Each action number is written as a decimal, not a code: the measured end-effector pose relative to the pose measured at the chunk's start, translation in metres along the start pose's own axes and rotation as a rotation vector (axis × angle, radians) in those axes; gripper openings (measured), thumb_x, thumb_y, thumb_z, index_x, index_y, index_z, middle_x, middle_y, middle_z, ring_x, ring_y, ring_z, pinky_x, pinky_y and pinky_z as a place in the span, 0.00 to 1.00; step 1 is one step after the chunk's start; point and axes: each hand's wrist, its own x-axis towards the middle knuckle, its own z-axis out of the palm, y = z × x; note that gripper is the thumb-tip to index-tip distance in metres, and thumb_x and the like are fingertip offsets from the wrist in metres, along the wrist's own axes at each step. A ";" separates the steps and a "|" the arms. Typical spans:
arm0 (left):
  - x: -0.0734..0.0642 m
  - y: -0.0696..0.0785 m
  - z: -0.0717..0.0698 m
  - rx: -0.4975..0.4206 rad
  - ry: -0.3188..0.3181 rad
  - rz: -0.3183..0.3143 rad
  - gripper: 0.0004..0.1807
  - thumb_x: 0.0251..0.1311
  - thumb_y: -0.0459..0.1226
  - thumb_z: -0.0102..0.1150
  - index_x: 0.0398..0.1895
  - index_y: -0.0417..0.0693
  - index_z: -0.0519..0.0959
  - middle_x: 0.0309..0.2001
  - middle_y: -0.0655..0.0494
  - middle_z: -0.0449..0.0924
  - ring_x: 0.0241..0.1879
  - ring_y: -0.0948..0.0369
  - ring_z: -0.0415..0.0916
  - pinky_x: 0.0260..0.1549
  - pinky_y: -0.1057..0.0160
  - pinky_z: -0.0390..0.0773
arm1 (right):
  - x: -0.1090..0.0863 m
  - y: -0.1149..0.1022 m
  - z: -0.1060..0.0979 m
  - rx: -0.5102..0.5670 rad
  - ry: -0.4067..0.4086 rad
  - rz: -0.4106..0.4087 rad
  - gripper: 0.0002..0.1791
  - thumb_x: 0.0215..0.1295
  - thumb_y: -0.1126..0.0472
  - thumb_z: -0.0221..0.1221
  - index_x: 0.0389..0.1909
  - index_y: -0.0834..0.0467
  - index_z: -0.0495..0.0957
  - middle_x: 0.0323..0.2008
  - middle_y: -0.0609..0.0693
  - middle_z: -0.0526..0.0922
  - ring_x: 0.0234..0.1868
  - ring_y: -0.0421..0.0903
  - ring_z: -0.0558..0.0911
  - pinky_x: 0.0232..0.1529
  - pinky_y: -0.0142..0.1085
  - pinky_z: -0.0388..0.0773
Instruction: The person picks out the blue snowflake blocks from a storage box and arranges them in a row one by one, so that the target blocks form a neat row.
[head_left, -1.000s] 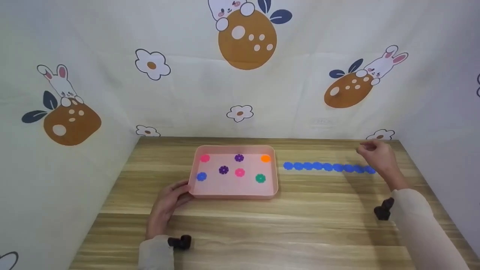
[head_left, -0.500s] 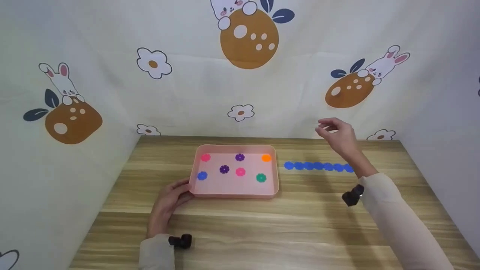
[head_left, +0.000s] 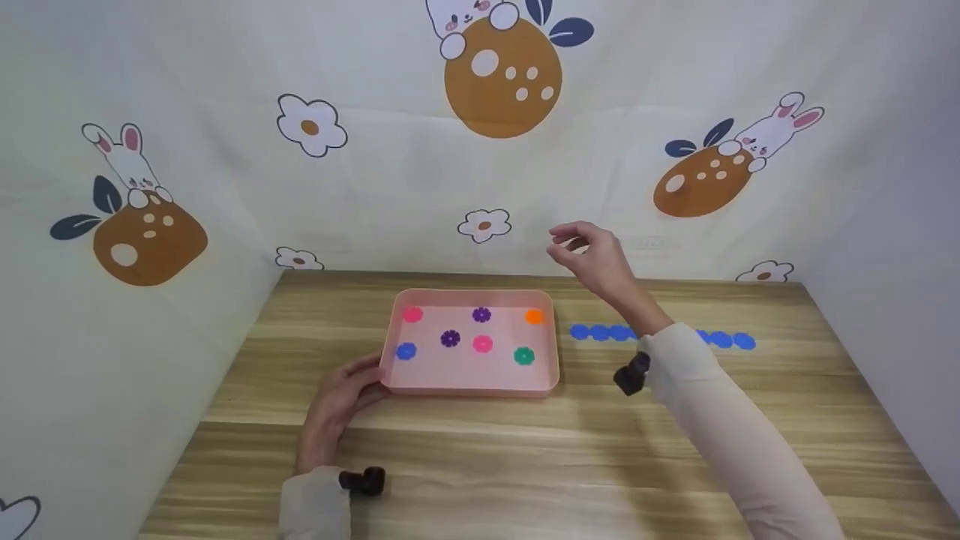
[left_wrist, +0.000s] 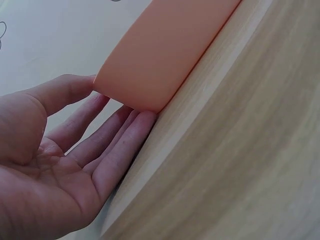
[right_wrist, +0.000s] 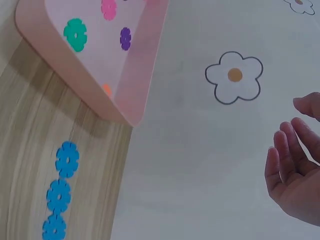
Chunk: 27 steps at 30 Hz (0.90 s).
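A pink tray (head_left: 470, 379) holds several small flower-shaped plastic pieces, among them a green piece (head_left: 523, 355), an orange piece (head_left: 534, 316) and a blue piece (head_left: 406, 351). At its front left corner, my left hand (head_left: 339, 401) touches the outer wall; in the left wrist view the thumb meets the rim and the fairly straight fingers (left_wrist: 125, 145) rest lower against the side. Raised above the table's back edge, right of the tray, my right hand (head_left: 592, 259) has loosely bent fingers with nothing visible between them. Beneath that arm runs a chain of joined blue flower pieces (head_left: 599, 332), its middle hidden.
The wood-grain table (head_left: 480, 465) meets a printed cloth backdrop (head_left: 390, 180) at the back and sides. A small black camera sits on each wrist, the right one (head_left: 632, 375) over the table in front of the blue chain.
My right hand has moved left and up from the right end of the blue chain, uncovering that end and hiding the middle. The left hand and tray have stayed in place.
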 end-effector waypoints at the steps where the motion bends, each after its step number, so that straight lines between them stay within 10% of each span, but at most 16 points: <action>1: 0.000 0.000 -0.001 0.000 -0.002 -0.001 0.25 0.69 0.35 0.59 0.69 0.44 0.72 0.65 0.37 0.75 0.51 0.56 0.85 0.53 0.58 0.86 | 0.002 -0.004 0.006 0.002 -0.010 -0.003 0.18 0.68 0.56 0.63 0.56 0.55 0.80 0.51 0.54 0.82 0.50 0.49 0.79 0.45 0.27 0.83; 27: 0.002 -0.002 0.000 -0.018 -0.005 0.030 0.27 0.66 0.34 0.63 0.68 0.39 0.72 0.67 0.37 0.73 0.55 0.54 0.82 0.55 0.58 0.85 | 0.004 -0.022 0.176 0.092 -0.269 0.072 0.19 0.66 0.60 0.66 0.57 0.59 0.80 0.49 0.52 0.83 0.48 0.47 0.80 0.47 0.32 0.86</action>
